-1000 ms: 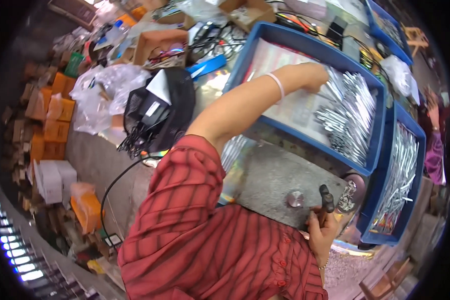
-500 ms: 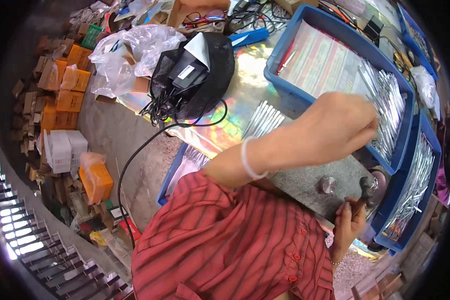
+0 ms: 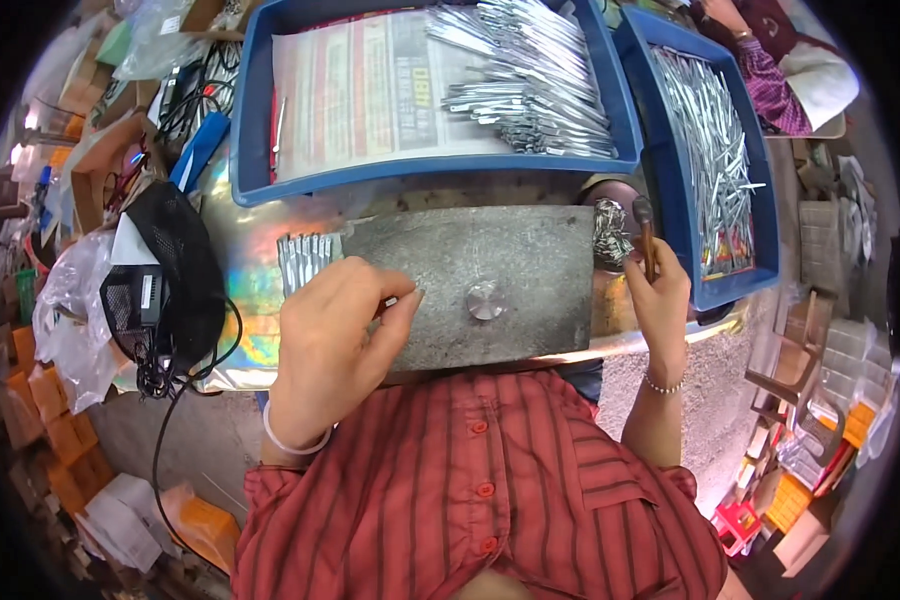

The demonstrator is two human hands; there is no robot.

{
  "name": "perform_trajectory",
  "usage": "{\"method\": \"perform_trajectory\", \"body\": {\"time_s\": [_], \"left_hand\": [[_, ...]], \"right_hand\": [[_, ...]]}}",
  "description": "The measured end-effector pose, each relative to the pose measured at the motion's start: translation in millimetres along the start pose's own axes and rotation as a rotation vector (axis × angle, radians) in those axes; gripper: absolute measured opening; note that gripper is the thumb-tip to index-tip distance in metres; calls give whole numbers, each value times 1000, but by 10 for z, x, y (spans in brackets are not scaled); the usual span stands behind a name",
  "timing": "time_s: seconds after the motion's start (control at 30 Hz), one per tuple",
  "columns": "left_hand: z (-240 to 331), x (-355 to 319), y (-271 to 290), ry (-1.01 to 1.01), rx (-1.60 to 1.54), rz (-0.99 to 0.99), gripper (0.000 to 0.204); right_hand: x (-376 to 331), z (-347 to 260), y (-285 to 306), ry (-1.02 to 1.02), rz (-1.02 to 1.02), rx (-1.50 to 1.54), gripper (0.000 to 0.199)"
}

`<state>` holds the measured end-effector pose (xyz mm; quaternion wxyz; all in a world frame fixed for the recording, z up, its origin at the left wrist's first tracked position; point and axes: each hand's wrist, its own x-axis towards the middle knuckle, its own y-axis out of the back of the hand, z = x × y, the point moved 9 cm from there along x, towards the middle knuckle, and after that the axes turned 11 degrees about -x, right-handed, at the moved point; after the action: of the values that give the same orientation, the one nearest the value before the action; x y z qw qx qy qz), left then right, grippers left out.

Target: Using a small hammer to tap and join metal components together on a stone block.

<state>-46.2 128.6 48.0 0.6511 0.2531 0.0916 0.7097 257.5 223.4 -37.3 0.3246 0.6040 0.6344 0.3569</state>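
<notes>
A grey metal slab [image 3: 540, 240] lies flat before me, with a small round metal disc [image 3: 487, 300] on it. My left hand [image 3: 335, 335] is over the slab's left end, thumb and fingertips pinched together; what they hold, if anything, is too small to make out. Just beyond that hand, a neat row of slim silver metal pieces [image 3: 305, 258] sits at the slab's left edge. My right hand [image 3: 662, 300] grips a hammer [image 3: 648, 245] by its wooden handle, head pointing up, off the slab's right end. Next to the hammer is a round bowl [image 3: 610, 190] of small shiny metal parts [image 3: 610, 232].
Beyond the slab stands a large blue tray [image 3: 370, 180] with silver metal strips [image 3: 540, 90] on printed sheet. Another blue tray [image 3: 710, 290] of strips is at right. A black mesh bag [image 3: 190, 290] with cables lies left. Another person's sleeve [image 3: 770, 85] shows far right.
The view has swung round to face the slab. My left hand has come from beside the large tray's strips down to the slab's left end. The right hand still grips the hammer.
</notes>
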Motion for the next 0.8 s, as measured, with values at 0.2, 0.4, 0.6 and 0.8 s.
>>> {"method": "perform_trajectory", "body": {"time_s": [0.2,0.4,0.6,0.8], "left_hand": [[-151,-81,-81,41,-28,15,11],[-375,-210,-265,1,-73,16,14],[-467,-267,-258,-5,-80,45,13],[-469,-268,-231,-19,-94,49,13]], "right_hand": [[151,-8,-172,153,35,-207,29],[271,103,-274,84,-52,-263,19],[329,144,-355,62,-102,-186,21],[313,87,-356,46,-60,-130,23]]}}
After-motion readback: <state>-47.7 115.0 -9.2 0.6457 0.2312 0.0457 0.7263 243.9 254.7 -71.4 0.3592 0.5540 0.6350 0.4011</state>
